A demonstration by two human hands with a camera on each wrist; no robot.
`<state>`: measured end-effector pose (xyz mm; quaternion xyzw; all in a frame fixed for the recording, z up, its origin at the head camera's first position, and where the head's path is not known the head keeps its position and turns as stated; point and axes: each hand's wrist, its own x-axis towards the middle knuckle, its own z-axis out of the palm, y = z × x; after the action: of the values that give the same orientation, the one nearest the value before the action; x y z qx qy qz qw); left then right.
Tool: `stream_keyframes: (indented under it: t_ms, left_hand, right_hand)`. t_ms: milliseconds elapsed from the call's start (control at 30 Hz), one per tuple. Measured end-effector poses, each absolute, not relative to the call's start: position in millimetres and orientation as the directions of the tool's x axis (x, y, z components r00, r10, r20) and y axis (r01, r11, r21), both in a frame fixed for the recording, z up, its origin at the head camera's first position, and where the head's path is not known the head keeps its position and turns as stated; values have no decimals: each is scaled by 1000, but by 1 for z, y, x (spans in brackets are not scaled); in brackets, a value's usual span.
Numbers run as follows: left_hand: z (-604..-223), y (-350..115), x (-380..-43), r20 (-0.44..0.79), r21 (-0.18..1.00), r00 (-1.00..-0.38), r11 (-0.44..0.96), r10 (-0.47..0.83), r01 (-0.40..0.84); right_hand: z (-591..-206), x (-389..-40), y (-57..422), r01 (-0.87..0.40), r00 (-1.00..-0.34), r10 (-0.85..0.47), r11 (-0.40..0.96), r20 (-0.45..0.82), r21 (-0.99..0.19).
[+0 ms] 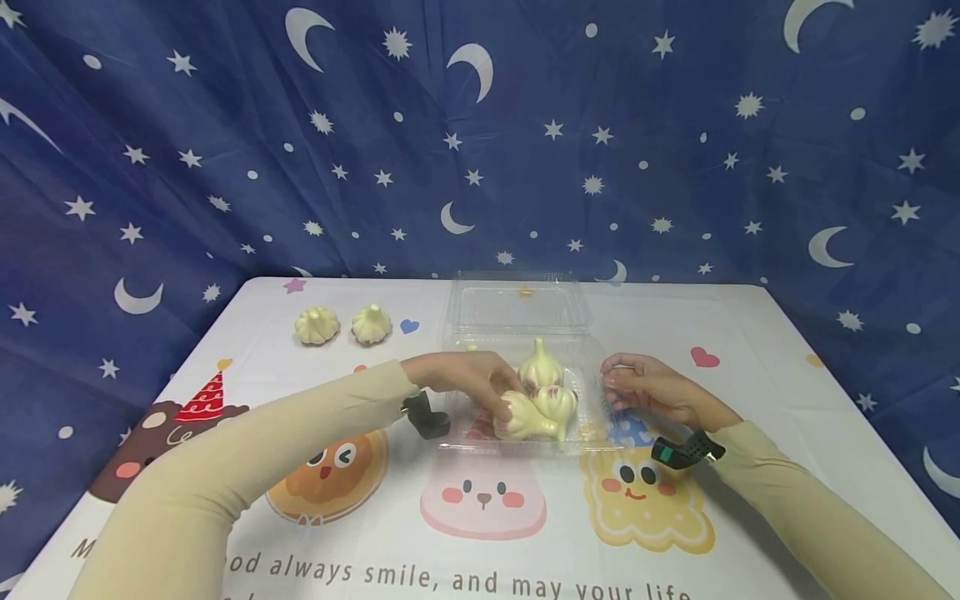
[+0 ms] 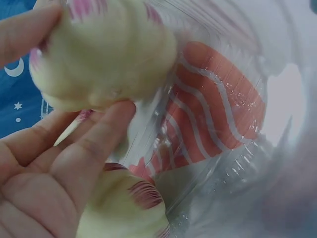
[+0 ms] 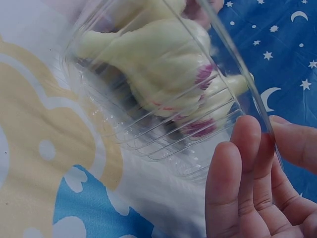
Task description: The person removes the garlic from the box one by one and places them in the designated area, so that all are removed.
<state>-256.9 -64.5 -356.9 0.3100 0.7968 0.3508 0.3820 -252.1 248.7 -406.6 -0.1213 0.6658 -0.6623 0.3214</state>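
A clear plastic clamshell box (image 1: pixel 465 442) lies with its lid (image 1: pixel 517 308) laid back. Inside are several garlic bulbs, pale yellow with purple streaks. My left hand (image 1: pixel 472 379) reaches in from the left and holds the front garlic bulb (image 1: pixel 525 418) between thumb and fingers, as the left wrist view also shows. Against it lies a second bulb (image 1: pixel 557 403), with a third bulb (image 1: pixel 540 367) upright behind. Another stem tip shows above my left hand, its bulb hidden. My right hand (image 3: pixel 257 188) pinches the box's right rim between thumb and fingers.
Two more garlic bulbs stand at the table's back left, a left one (image 1: pixel 317 325) and a right one (image 1: pixel 371 324). A white cloth (image 1: pixel 360 517) printed with cartoon figures covers the table. Behind hangs a blue star-patterned curtain (image 1: pixel 525 167). Both wrists carry black camera bands.
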Motion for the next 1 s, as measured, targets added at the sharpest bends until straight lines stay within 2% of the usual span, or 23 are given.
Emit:
stream_keyframes:
  t_ms: [133, 500, 767, 1000]
  left_hand:
    - [-355, -69, -254, -346, 845, -538, 505, 768, 178]
    - [-345, -92, -251, -140, 929, -661, 329, 737, 170]
    - [-337, -124, -248, -23, 958, -787, 239, 616, 159]
    - [-332, -161, -247, 77, 960, -892, 208, 446, 187]
  right_hand:
    - [-408, -252, 250, 257, -764, -588, 101, -266, -961]
    - [-408, -252, 251, 238, -767, -591, 98, -249, -966]
    - [-408, -251, 250, 232, -769, -588, 110, -251, -967]
    - [-407, -251, 249, 232, -759, -605, 94, -241, -968]
